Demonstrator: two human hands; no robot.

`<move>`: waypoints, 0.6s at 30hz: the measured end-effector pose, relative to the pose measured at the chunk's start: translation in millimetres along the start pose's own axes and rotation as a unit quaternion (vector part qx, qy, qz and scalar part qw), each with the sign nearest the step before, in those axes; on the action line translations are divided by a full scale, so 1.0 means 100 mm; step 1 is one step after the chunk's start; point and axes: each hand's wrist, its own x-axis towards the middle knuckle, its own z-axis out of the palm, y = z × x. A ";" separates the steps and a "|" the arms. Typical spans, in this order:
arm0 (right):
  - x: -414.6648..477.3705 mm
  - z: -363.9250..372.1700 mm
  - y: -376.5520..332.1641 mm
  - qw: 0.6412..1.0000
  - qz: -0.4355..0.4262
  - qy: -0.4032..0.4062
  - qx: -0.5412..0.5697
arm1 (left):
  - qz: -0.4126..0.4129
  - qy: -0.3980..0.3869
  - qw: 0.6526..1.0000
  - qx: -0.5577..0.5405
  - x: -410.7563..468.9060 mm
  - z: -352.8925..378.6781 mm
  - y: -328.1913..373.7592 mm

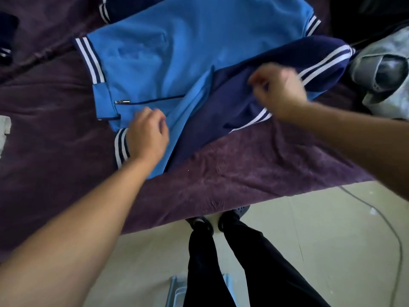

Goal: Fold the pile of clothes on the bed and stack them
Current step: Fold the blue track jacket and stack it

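Observation:
A light blue jacket (177, 43) with navy sleeves and white-striped cuffs lies spread on the purple bed cover (221, 173). My left hand (147, 136) rests with curled fingers on the jacket's near edge, just below the zip pull (122, 102). My right hand (278, 89) is blurred; its fingers grip the navy sleeve (232, 103), which is lifted a little and folded across the jacket's body.
A grey garment (385, 69) lies heaped at the right of the bed. Dark clothing (6, 36) and a pale grey piece (4, 131) sit at the left edge. The bed's near edge runs diagonally; my legs (221, 262) stand on the pale floor, with a cable (389, 229) to the right.

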 end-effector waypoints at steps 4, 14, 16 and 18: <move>-0.33 0.53 -0.11 0.963 -0.156 -0.177 -0.130 | 0.059 -0.151 0.982 0.101 -0.66 0.34 0.04; -0.35 0.72 0.10 0.959 -0.152 -0.186 -0.152 | -0.017 -0.213 0.964 0.161 -0.89 0.40 -0.29; -0.64 0.55 0.20 0.950 -0.178 -0.210 -0.149 | 0.002 -0.218 0.963 0.160 -0.95 0.40 -0.31; -0.99 0.39 0.28 0.940 -0.171 -0.254 -0.152 | 0.047 -0.224 0.963 0.141 -1.04 0.37 -0.26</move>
